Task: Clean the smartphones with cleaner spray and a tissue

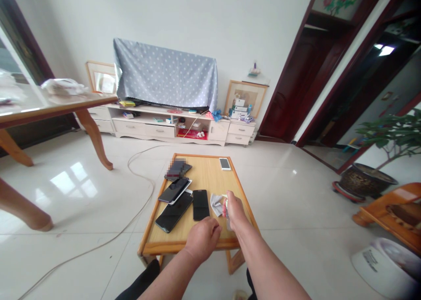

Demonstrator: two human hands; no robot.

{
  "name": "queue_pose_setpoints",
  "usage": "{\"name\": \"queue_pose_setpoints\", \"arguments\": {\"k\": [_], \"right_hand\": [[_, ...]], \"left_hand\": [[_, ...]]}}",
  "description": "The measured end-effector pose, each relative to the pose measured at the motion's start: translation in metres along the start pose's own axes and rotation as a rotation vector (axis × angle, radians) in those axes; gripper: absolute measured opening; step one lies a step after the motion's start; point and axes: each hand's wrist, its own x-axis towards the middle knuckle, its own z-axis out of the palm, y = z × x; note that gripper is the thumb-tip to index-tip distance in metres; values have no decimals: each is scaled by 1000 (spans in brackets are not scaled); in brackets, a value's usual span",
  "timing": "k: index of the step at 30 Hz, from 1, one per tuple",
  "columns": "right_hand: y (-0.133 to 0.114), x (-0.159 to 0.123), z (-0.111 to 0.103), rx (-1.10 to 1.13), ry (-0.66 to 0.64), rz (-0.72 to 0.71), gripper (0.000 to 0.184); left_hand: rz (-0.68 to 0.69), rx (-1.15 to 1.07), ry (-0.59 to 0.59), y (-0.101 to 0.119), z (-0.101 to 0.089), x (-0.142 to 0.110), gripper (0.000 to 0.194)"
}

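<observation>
My right hand (234,210) is closed around a small clear spray bottle (228,223) with a white top, mostly hidden by the fingers. Just left of it a crumpled light grey cloth (216,204) lies on the small wooden table (204,173). My left hand (204,236) is curled into a fist over the table's near edge, and nothing shows sticking out of it. In front of the fist a black phone (201,205) lies flat, screen up. To its left is a larger black device (174,212) with a worn corner, beside a dark phone (173,190) stacked on a white one.
A white phone (225,164) lies at the table's far right corner; dark devices (177,169), partly pixelated, lie at the far left. A cable (144,177) runs over the tiled floor. A larger table (95,137) stands left, a white bucket (381,265) and potted plant (368,181) right.
</observation>
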Motion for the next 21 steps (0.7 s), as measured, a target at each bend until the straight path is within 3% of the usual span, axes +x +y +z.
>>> {"name": "queue_pose_setpoints", "arguments": {"k": [8,12,14,21], "right_hand": [[0,2,-11,24,-64,14,64],[-2,6,-19,47,-95,20,66],[-3,7,-23,76,-116,37,66],[-15,6,-34,211,-187,77,63]], "left_hand": [[-19,23,89,4,-12,18,19],[-42,-57,148,7,-9,33,14],[-62,-147,181,8,-6,40,7],[-222,-699,336,6,-6,70,22]]}}
